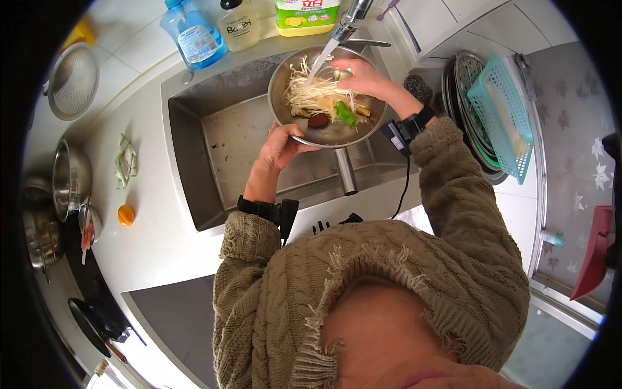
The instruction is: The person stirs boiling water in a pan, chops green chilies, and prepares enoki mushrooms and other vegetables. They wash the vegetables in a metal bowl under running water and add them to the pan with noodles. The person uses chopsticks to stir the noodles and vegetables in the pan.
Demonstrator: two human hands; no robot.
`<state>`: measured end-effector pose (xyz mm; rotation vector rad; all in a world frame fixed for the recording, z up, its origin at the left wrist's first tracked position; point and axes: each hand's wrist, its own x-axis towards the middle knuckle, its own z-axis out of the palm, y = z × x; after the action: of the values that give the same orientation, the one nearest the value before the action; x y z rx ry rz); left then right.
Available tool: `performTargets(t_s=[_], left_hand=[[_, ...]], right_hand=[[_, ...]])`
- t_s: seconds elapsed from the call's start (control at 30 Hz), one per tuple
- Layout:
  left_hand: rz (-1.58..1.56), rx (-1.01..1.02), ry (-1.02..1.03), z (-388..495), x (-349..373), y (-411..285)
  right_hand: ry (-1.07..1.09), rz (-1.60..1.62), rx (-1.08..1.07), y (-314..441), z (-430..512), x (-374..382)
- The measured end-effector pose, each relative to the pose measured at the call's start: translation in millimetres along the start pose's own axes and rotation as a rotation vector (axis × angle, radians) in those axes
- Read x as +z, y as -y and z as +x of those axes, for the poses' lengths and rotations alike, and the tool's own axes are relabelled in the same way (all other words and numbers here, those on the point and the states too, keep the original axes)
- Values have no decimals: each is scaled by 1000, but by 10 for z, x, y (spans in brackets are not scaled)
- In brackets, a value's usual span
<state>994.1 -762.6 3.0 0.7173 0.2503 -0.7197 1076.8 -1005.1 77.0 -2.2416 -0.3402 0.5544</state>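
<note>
Over the stainless steel sink (243,150), my left hand (282,146) grips the near-left rim of a metal frying pan (330,136), thumb on top. Its handle (345,170) points towards me. Water runs from the faucet (346,29) into the pan. My right hand (364,79) reaches in from the right, fingers curved around a pale piece of food (342,74) by the enoki mushrooms (313,92); whether it grips this is unclear. A green vegetable piece (346,114) and a dark brown piece (318,120) lie at the pan's near side.
Behind the sink stand a blue bottle (194,41), a clear pump bottle (239,26) and a yellow-green detergent jug (307,19). The left counter bears a cloth (126,161), an orange fruit (126,215) and steel bowls (73,180). A teal basket (503,116) and steel-wool scrubber (418,89) are rightward.
</note>
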Motion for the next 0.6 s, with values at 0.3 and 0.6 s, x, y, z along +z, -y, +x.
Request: performTargets(t_s=[0.3,0.6], left_hand=[[127,86,-51,8,189,66],[62,111,-65,-113,81,-20]], right_hand=[[-49,-355,-22,218,-8,656],[-152,-322,63,218,31,79]])
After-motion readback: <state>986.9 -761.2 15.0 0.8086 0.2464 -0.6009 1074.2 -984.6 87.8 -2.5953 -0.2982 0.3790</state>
